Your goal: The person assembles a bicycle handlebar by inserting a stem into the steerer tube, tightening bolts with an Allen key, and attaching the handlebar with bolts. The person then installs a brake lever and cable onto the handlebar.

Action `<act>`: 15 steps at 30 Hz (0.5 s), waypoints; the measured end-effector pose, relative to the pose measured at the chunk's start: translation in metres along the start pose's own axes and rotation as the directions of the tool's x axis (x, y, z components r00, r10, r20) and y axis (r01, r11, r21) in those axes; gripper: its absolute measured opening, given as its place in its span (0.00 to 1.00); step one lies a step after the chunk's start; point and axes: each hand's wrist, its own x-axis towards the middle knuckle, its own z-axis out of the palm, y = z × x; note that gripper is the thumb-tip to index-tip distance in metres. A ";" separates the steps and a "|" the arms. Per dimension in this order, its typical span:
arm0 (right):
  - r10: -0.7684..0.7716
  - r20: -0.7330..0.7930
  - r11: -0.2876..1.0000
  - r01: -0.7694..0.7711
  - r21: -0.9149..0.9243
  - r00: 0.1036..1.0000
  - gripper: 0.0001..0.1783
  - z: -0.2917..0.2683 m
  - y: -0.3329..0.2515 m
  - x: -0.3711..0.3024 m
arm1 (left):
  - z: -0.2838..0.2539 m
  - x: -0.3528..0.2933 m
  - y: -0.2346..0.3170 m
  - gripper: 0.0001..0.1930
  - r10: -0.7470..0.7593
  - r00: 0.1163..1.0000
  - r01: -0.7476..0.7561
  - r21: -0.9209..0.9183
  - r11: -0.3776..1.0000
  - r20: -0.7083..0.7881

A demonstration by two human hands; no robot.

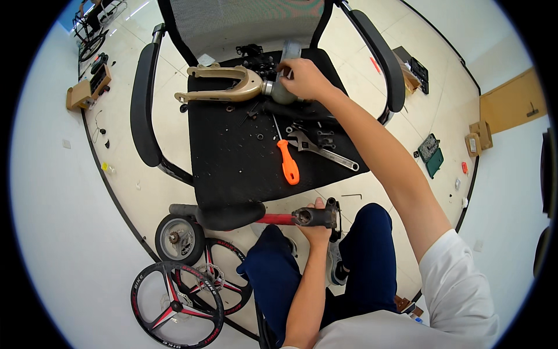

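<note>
"Is it bright in here?"

"Yes, very bright. The pale floor [145, 64] shines with white streaks from lights above (far up at the top left)."

"Any shadows?"

"Only soft ones, under the chair seat [244, 157]."

"Is it sharp?"

"The middle is sharp. Near the round black rim, straight lines bend and things look squashed."

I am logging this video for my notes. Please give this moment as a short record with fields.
left hand: grips a dark bicycle frame tube by the knees
right hand: grasps the stem of a gold fork
surface: black office chair seat
tools: orange-handled screwdriver, adjustable wrench
floor: two wheels
</note>
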 end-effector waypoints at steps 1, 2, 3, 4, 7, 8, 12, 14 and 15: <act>-0.021 -0.005 0.998 0.021 -0.055 1.000 0.16 0.008 0.009 0.011 | 0.003 -0.003 -0.001 0.24 -0.068 0.998 0.069 -0.050 0.996 0.017; -0.049 -0.006 0.994 0.049 -0.102 0.999 0.17 0.015 0.008 0.021 | 0.002 -0.004 -0.002 0.25 -0.119 0.992 0.121 -0.078 0.990 0.029; 0.004 0.025 0.992 0.000 -0.123 1.000 0.19 0.020 0.007 0.028 | 0.002 -0.005 -0.004 0.25 -0.171 0.984 0.174 -0.104 0.979 0.041; 0.001 0.007 0.991 0.000 -0.132 1.000 0.19 0.027 0.007 0.034 | 0.000 -0.008 -0.006 0.25 -0.209 0.976 0.214 -0.113 0.970 0.057; 0.009 -0.032 0.977 -0.016 -0.211 0.999 0.20 0.046 0.028 0.053 | 0.000 -0.014 -0.011 0.24 -0.267 0.959 0.279 -0.139 0.950 0.099; 0.051 0.033 0.973 -0.042 -0.226 0.998 0.20 0.048 0.028 0.058 | -0.002 -0.015 -0.013 0.24 -0.271 0.956 0.286 -0.145 0.947 0.114; 0.058 0.207 0.970 -0.006 -0.241 0.977 0.18 0.039 0.027 0.072 | -0.001 -0.013 -0.013 0.24 -0.308 0.944 0.327 -0.216 0.920 0.116; -0.011 0.246 0.975 0.065 -0.214 0.969 0.17 0.032 0.029 0.071 | 0.001 -0.011 -0.013 0.24 -0.312 0.945 0.326 -0.208 0.922 0.100; -0.039 0.262 0.975 0.094 -0.199 0.964 0.17 0.029 0.031 0.069 | 0.001 -0.010 -0.014 0.24 -0.300 0.949 0.314 -0.172 0.934 0.101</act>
